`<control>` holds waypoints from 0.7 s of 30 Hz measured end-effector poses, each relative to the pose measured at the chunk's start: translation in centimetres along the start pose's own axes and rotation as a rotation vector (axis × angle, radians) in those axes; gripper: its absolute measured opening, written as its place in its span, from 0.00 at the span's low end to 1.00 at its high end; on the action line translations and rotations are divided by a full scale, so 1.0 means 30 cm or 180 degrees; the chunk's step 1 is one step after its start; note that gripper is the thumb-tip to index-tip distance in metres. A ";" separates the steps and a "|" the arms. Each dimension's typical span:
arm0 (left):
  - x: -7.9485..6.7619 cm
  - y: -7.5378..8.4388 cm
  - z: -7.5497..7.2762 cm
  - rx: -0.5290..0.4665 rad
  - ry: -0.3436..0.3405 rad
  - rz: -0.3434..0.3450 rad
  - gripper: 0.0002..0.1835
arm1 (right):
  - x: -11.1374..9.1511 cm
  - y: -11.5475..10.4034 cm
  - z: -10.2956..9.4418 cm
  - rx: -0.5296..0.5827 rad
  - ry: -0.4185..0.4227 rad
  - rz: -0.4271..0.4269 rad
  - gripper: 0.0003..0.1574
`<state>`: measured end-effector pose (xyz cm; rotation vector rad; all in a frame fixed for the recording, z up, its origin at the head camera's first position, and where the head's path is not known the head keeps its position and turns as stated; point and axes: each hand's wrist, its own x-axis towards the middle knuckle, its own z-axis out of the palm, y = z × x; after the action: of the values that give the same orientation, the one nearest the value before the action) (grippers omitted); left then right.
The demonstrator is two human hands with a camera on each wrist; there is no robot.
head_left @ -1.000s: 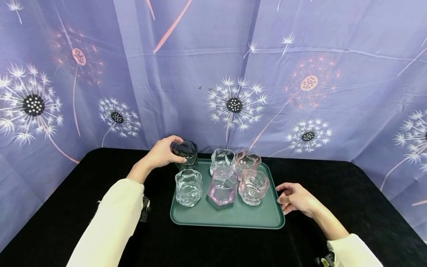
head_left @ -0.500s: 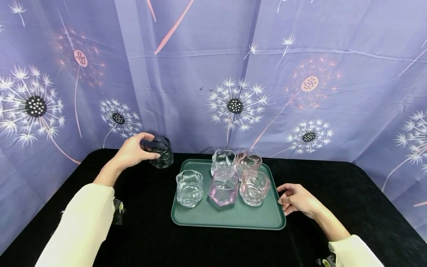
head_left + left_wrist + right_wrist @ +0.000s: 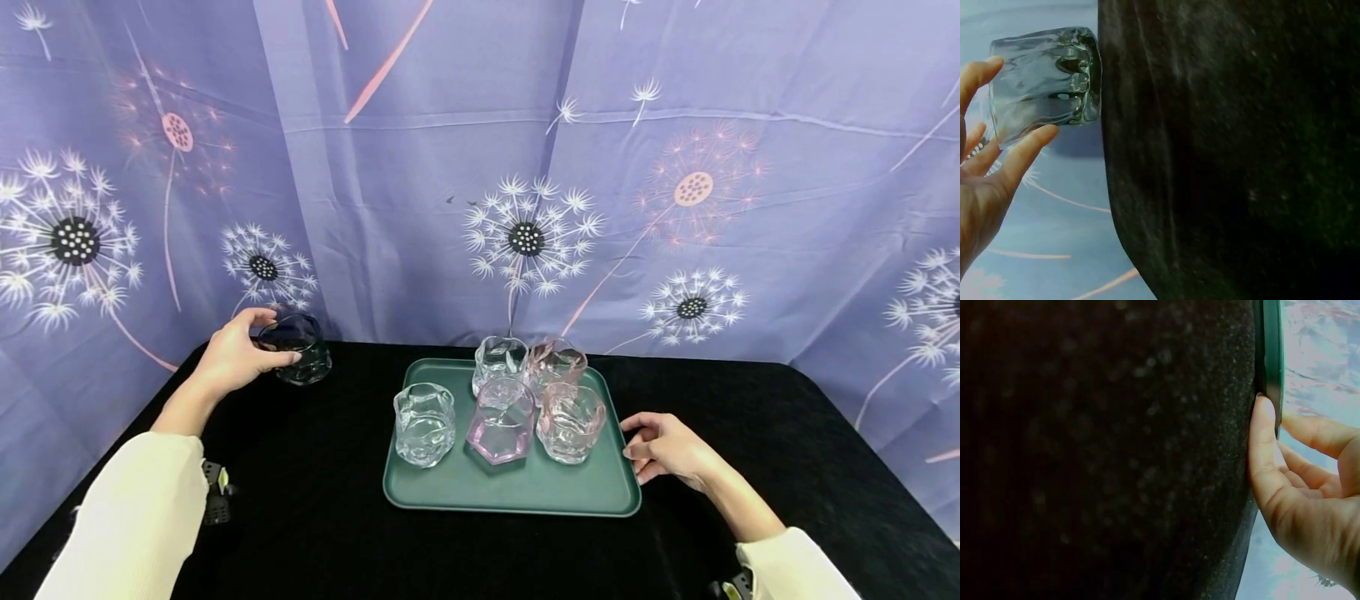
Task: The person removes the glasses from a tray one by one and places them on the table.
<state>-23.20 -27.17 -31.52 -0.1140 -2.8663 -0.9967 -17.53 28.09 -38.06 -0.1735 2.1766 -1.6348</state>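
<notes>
My left hand [image 3: 234, 354] grips a dark grey drinking glass [image 3: 306, 354] at the far left of the black table. In the left wrist view this glass [image 3: 1044, 78] is tinted see-through, with a thick base, and thumb and fingers are on opposite sides of it. The green tray [image 3: 517, 493] lies mid-table, left of my right hand [image 3: 670, 450]. Thumb and fingers of that hand pinch the tray's right rim [image 3: 1272, 356], as the right wrist view shows.
On the tray stand a clear glass [image 3: 424, 429] at left, a second clear glass [image 3: 491, 354] behind, a purple glass [image 3: 501, 433] in the middle, and two pinkish glasses, one in front [image 3: 572, 425]. A purple dandelion-print cloth [image 3: 420, 208] hangs behind the black table [image 3: 330, 517].
My left hand has carried the dark grey glass leftward, from the tray's back left corner to the table's far left. The right hand and the tray have stayed in place.
</notes>
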 end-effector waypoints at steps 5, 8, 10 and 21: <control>-0.011 -0.034 0.005 -0.0002 0.0222 -0.0041 0.41 | 0.001 0.003 0.001 0.0000 0.0013 -0.0001 0.29; -0.016 -0.056 0.009 -0.0004 0.0366 -0.0058 0.39 | 0.002 0.004 0.001 -0.0006 0.0020 0.0006 0.29; -0.018 -0.071 0.011 -0.0008 0.0455 -0.0058 0.38 | 0.003 0.004 0.000 -0.0005 0.0022 0.0011 0.30; -0.031 -0.112 0.026 -0.0113 0.0534 -0.0207 0.38 | -0.002 0.001 -0.001 -0.0019 0.0037 -0.0007 0.30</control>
<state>-22.70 -29.34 -34.31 0.0578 -2.7167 -1.0168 -17.48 28.15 -38.06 -0.1687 2.1907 -1.6346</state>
